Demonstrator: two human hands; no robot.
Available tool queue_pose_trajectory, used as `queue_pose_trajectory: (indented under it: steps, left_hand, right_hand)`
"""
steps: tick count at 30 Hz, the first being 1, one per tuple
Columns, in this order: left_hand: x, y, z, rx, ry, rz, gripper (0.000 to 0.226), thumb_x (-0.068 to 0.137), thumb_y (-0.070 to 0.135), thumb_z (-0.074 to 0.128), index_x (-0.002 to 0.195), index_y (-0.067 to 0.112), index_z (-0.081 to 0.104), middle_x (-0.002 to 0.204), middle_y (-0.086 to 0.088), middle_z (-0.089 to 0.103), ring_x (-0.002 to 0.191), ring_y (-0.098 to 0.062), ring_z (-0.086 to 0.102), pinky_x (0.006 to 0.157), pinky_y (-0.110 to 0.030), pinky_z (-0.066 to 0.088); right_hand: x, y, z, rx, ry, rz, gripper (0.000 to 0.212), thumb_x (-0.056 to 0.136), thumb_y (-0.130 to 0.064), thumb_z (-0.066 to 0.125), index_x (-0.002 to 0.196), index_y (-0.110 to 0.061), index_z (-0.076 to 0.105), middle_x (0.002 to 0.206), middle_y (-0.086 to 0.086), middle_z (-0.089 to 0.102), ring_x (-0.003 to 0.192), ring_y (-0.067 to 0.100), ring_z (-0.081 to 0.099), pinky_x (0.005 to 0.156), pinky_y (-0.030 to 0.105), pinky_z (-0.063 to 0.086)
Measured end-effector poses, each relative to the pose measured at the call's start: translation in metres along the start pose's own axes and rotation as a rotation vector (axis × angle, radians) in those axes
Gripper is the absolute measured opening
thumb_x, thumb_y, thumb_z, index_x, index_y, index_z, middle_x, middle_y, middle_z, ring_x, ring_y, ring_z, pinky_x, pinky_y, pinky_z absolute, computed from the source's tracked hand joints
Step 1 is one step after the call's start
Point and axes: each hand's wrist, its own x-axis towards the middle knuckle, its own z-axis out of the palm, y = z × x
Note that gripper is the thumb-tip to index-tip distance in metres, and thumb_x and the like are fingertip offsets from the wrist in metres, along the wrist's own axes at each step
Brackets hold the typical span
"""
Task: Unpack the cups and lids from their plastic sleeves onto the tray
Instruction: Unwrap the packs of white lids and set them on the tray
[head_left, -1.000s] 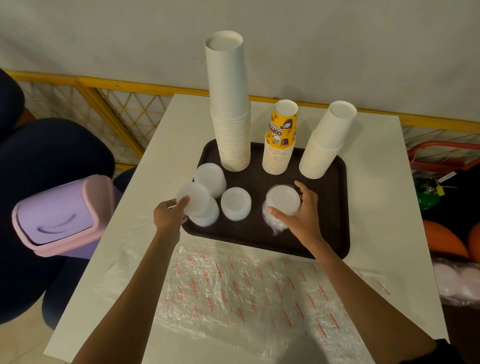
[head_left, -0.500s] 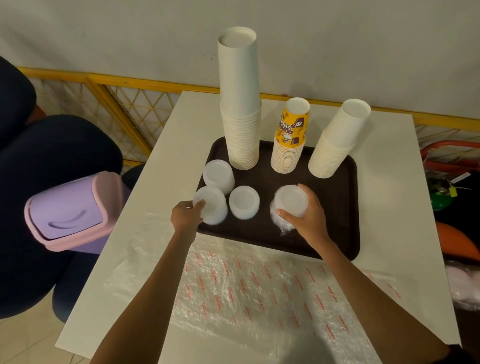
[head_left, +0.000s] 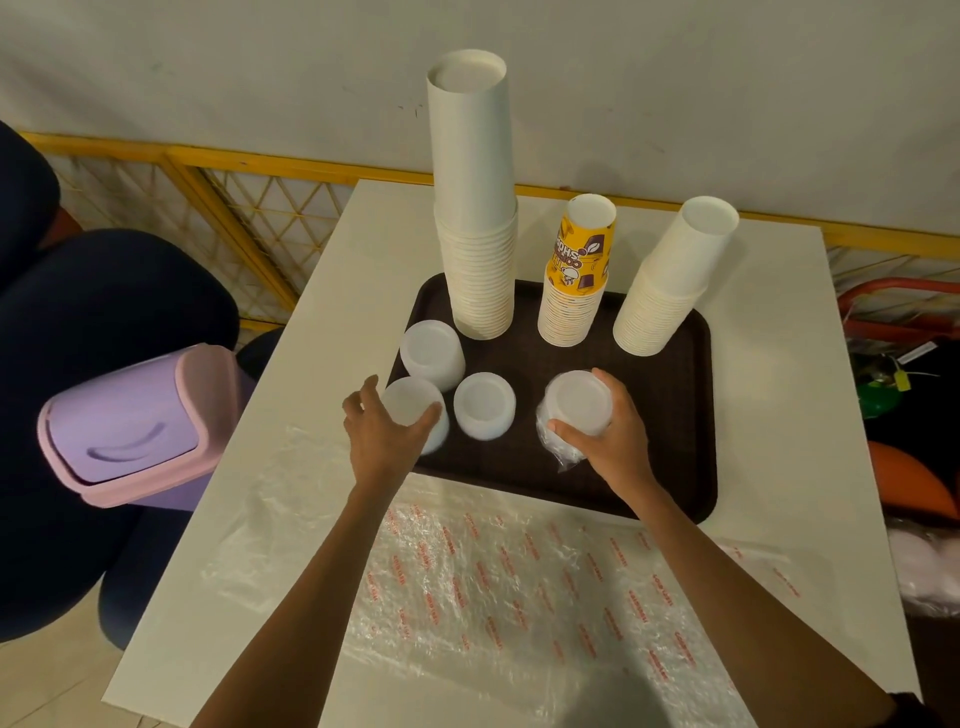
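Observation:
A dark brown tray (head_left: 670, 415) on the white table carries three upside-down cup stacks: a tall white one (head_left: 475, 208), a yellow printed one (head_left: 576, 270) and a leaning white one (head_left: 670, 280). Several stacks of translucent lids stand in front of them. My left hand (head_left: 379, 436) curls round the lid stack (head_left: 415, 405) at the tray's front left corner. My right hand (head_left: 613, 436) grips another lid stack (head_left: 576, 400) that still sits in a crumpled clear sleeve (head_left: 558, 452). Two more lid stacks (head_left: 431, 353) (head_left: 483, 405) stand free between them.
Flat empty plastic sleeves with red print (head_left: 493, 587) cover the table's near half. A lilac and pink bin (head_left: 135, 426) stands left of the table. A yellow lattice fence (head_left: 234, 208) runs behind. Orange and green objects lie on the floor at the right.
My left hand has set its lid stack down on the tray's front left corner and now lies over its side. My right hand keeps hold of the sleeved lid stack.

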Motion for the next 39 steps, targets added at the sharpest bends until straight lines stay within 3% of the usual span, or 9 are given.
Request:
queue_pose_trajectory:
  steps: [4,13,39]
  left_hand:
    - [-0.002,0.01,0.007,0.136,-0.052,-0.011,0.101,0.069,0.055,0.076,0.145,0.014,0.025,0.145,-0.014,0.031,0.13,-0.033,0.036,0.097,-0.048,0.045]
    - [-0.003,0.01,0.013,0.126,-0.054,-0.032,0.086,0.074,0.041,0.077,0.14,0.014,0.029,0.135,-0.013,0.04,0.119,-0.029,0.046,0.091,-0.042,0.049]
    - [0.003,0.004,0.011,0.188,-0.108,0.074,0.091,0.074,0.036,0.079,0.143,0.011,0.026,0.138,-0.016,0.037,0.124,-0.032,0.041,0.095,-0.045,0.047]
  right_hand:
    - [0.0,0.001,0.0,0.009,0.002,0.0,0.082,0.068,-0.025,0.084,0.138,-0.011,0.042,0.137,0.006,0.049,0.127,0.02,0.044,0.102,0.031,0.037]
    - [0.0,0.002,0.0,0.01,0.003,-0.007,0.082,0.068,-0.024,0.084,0.137,-0.01,0.042,0.136,0.007,0.05,0.126,0.02,0.044,0.1,0.029,0.038]
    - [0.0,0.002,0.0,0.009,0.0,-0.005,0.081,0.068,-0.025,0.084,0.137,-0.011,0.043,0.135,0.005,0.051,0.126,0.018,0.045,0.101,0.027,0.037]
